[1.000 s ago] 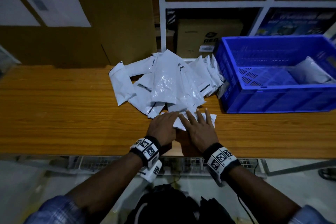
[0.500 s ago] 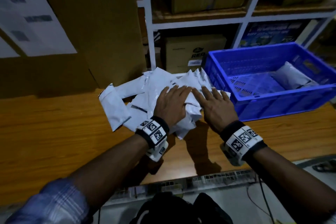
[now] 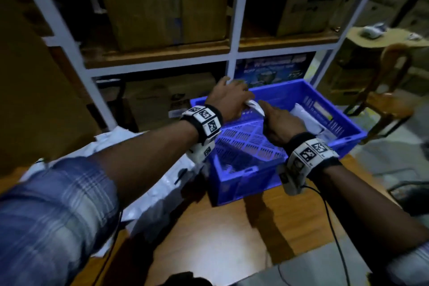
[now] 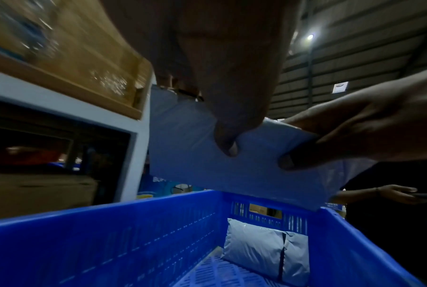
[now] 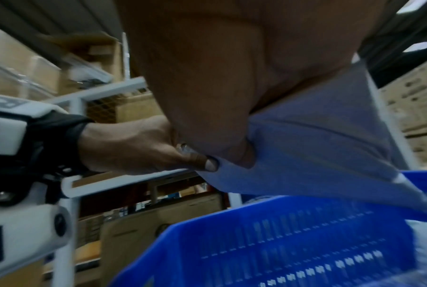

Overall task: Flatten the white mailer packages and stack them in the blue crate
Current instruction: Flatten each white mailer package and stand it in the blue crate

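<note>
You're pinching a white mailer (image 4: 195,155) with left hand (image 3: 228,100) and right hand (image 3: 282,121) above the blue crate (image 3: 241,176), another mailer (image 4: 266,250) lying inside, mailer pile (image 3: 162,183) sitting left, shelving rack (image 3: 234,30) standing behind.

cardboard boxes (image 3: 162,0) on white shelving (image 3: 234,30), wooden chair (image 3: 385,97)

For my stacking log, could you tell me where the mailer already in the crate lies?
In the left wrist view, that mailer lies on the floor of the blue crate, against its far end wall.
</note>
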Motion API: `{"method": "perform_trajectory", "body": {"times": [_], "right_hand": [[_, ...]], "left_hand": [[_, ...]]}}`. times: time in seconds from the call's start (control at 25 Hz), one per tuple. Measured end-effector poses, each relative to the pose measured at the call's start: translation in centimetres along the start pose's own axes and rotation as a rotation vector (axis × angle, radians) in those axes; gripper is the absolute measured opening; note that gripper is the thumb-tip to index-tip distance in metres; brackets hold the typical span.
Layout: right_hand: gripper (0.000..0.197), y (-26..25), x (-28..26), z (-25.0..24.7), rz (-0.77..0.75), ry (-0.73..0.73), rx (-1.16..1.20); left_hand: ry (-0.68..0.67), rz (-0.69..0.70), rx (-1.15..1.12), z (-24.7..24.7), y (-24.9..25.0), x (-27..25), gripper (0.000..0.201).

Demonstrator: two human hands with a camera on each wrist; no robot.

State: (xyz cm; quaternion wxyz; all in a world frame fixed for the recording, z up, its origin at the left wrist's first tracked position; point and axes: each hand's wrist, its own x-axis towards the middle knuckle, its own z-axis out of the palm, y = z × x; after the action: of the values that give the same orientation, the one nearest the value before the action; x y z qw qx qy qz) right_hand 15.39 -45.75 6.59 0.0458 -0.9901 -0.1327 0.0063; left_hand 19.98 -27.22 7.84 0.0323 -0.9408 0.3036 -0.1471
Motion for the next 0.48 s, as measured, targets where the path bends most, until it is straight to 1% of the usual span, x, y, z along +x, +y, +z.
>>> {"method": "perform_trajectory", "body": {"times": [0.08, 0.12, 0.2, 0.28, 0.32, 0.36, 0.44, 0.48], "right_hand": [[0.056, 4.7, 2.5, 0.1, 0.07, -0.06, 0.026], [0.05, 6.6, 3.5, 0.2, 0.105, -0.077, 0.054], [0.04, 10.2, 5.3, 0.8, 0.181, -0.171, 0.08], [0.036, 13.7, 7.8, 2.1, 0.244, -0.211, 0.117], [0.04, 14.9, 8.5, 2.8, 0.248, -0.213, 0.154], [0.047, 16.0, 9.6, 3.9, 0.253, -0.235, 0.212], [0.078, 18.1, 11.0, 5.8, 0.222, -0.217, 0.3], [0.091, 19.1, 11.5, 6.3, 0.242, -0.218, 0.352]], "left_hand": [[-0.063, 0.038, -0.022, 1.5, 1.5, 5.6, 0.018], [-0.084, 0.04, -0.041, 2.5, 2.3, 7.8, 0.019], [-0.146, 0.05, -0.073, 4.7, 3.9, 11.9, 0.021], [-0.218, 0.074, -0.086, 7.0, 5.5, 15.6, 0.022], [-0.257, 0.081, -0.104, 8.1, 6.2, 16.9, 0.024], [-0.3, 0.083, -0.119, 9.3, 6.9, 18.3, 0.025], [-0.36, 0.088, -0.135, 11.9, 8.2, 20.7, 0.026], [-0.394, 0.09, -0.138, 13.1, 8.8, 21.9, 0.027]]}}
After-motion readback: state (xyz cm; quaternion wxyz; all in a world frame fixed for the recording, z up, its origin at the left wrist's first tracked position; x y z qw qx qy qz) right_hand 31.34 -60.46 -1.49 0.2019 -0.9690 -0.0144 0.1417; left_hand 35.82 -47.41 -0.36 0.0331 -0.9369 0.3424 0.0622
